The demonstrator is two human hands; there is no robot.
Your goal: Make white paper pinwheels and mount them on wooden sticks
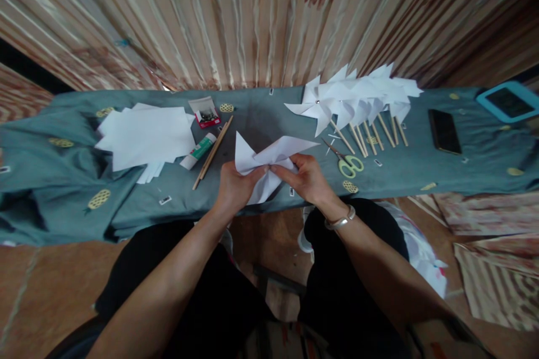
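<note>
Between my two hands is a white paper pinwheel with folded blades and no stick visible on it. My left hand grips its left side, thumb pressed near the centre. From the right, my right hand pinches it, and that thumb also meets the centre. Fingers behind the paper are hidden. Left of my hands lie wooden sticks, a glue stick and an open small red box of dark pins or tacks. Green-handled scissors rest to the right.
A stack of white paper sheets lies on the left of the green cloth. Several pinwheels on sticks overlap at the back right. Farther right are a black phone and a blue-framed tablet. A curtain hangs behind.
</note>
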